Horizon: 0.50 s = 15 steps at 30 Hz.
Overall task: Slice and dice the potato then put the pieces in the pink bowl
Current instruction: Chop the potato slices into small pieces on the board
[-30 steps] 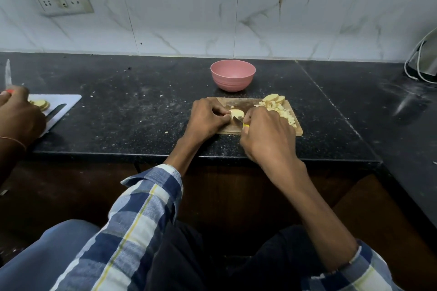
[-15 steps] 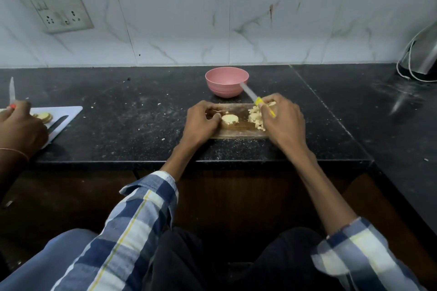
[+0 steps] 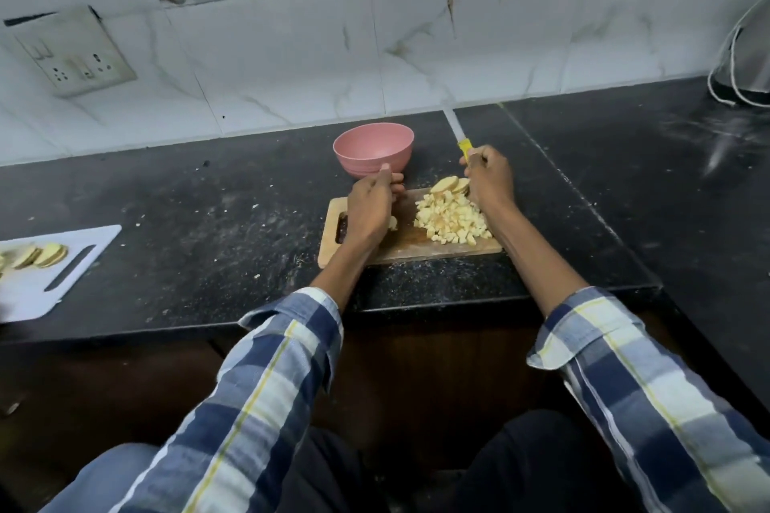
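A wooden cutting board (image 3: 416, 251) lies on the black counter in front of me. A pile of diced potato (image 3: 452, 221) covers its right half, with two or three uncut potato slices (image 3: 449, 184) at the pile's far edge. The empty pink bowl (image 3: 373, 150) stands just behind the board. My right hand (image 3: 485, 179) grips a yellow-handled knife (image 3: 457, 133), blade pointing up and away toward the wall. My left hand (image 3: 371, 208) hovers curled over the board's left half, close to the bowl. A small potato bit (image 3: 392, 223) shows under it; whether the hand holds it is hidden.
A white cutting board (image 3: 66, 275) with several potato slices (image 3: 39, 255) lies at the left counter edge. A metal appliance with a cord (image 3: 746, 67) stands at the back right. Potato crumbs dot the counter. A wall socket (image 3: 75, 54) sits on the tiled wall.
My right hand has moved to the board's far right edge, knife blade now upright. My left hand has shifted back toward the bowl. The other person's hand at the left has left the view.
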Available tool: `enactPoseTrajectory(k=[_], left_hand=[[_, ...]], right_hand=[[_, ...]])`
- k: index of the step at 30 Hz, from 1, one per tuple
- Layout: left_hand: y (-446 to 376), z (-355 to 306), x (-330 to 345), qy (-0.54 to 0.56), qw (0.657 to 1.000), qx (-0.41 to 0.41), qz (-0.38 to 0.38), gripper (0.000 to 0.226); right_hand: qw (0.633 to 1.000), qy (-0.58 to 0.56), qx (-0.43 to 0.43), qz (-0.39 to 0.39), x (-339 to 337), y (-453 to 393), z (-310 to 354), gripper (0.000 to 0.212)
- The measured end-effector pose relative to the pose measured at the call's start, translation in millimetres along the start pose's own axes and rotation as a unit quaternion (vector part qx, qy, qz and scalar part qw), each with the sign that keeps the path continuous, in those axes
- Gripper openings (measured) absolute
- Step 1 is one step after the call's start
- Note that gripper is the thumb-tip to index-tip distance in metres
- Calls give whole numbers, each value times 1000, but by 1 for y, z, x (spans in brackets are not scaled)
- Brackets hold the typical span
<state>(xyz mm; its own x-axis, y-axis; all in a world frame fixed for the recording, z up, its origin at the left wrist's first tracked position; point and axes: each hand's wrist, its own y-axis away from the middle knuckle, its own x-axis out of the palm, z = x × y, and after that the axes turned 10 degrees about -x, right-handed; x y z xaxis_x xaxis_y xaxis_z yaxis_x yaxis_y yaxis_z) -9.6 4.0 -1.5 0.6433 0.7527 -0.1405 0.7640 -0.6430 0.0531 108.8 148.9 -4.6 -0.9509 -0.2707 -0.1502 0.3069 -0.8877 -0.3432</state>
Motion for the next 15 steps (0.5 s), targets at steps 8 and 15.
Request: enactPoseTrajectory(k=[8,15], left_hand=[[8,-10,49,28,999,-16,-16,46],[6,-13,54,66,997,-39,-22,44]], right_hand=[[1000,-16,0,-2,4,-4,-10,23],[1000,1,-23,9,5,-5,-12,23]])
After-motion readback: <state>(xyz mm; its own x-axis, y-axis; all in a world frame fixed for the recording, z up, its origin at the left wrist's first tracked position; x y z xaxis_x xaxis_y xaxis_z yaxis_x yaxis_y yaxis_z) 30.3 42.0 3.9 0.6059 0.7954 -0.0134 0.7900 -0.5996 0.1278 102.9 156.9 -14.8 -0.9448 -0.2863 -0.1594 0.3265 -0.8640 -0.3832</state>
